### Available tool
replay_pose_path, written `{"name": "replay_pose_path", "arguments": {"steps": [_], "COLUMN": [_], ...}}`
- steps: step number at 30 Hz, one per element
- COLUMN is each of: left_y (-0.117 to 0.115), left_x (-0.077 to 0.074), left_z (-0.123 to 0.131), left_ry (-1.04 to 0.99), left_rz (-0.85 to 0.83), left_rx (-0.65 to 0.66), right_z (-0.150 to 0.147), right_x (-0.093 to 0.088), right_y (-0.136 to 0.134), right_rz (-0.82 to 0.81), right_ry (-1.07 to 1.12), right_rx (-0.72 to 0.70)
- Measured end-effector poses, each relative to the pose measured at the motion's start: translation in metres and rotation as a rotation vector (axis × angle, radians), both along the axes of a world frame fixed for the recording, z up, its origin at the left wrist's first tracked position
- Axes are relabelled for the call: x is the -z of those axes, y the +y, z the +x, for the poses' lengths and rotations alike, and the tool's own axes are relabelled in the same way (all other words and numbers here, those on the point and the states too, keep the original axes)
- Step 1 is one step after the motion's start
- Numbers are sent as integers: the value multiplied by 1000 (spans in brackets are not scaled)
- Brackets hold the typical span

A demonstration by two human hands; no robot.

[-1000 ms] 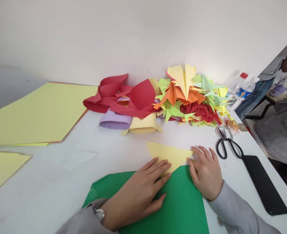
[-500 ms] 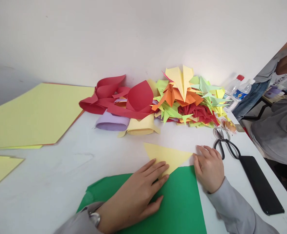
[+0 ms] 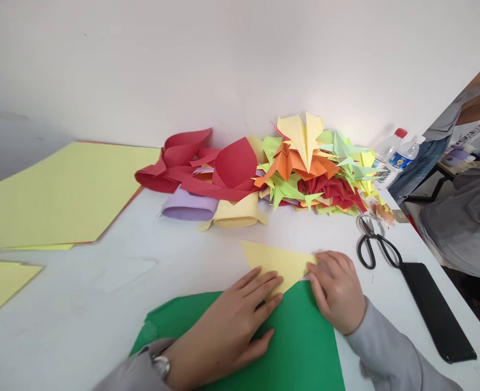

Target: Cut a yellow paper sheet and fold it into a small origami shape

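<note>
A pale yellow folded paper triangle [image 3: 273, 256] lies partly over a green sheet [image 3: 301, 339] in front of me. My left hand [image 3: 240, 312] rests flat on the triangle's lower part, fingers extended and thumb apart, over the green sheet. At the triangle's right corner, my right hand [image 3: 338, 288] has its fingers curled together on the paper, covering the tip. Black-handled scissors [image 3: 371, 241] lie right of my right hand, their blades over a clear roll of tape.
Folded paper figures [image 3: 305, 168] in several colours are piled against the wall, beside red, purple and yellow paper bands [image 3: 191, 203]. Large yellow sheets [image 3: 61, 195] lie left. A black phone-like slab [image 3: 437, 312], bottles [image 3: 405, 152] and another person [image 3: 460, 212] are at right.
My right hand has slid left along the triangle, from just past its right tip onto the corner. My left hand stays in place on the paper.
</note>
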State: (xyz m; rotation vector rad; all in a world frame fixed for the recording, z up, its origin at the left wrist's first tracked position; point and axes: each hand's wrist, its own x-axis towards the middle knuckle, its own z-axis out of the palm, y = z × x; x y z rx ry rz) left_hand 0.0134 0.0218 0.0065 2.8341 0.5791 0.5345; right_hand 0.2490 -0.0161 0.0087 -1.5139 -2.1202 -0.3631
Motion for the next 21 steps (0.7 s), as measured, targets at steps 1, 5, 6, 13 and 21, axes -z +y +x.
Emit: {"name": "replay_pose_path", "arguments": {"steps": [1,5,6,13,21], "left_y": [0,0,0,-1,0], "left_x": [0,2,3,4,2], "left_z": [0,0,0,2,4], "left_ry": [4,28,30,1,-46], "left_rz": [5,23,23,5,-3], "left_rx": [3,9,7,-3,-16], "right_z": [-2,3,6,0,-23], "right_x": [0,4,4,2,3], "right_y": [-1,2,3,-1,-9], "right_rz": [-24,-66,-65,-76,-135], "right_ry": [-8,-14,-15,-48,-7], "right_rx": [-20,69,111,-10,-220]}}
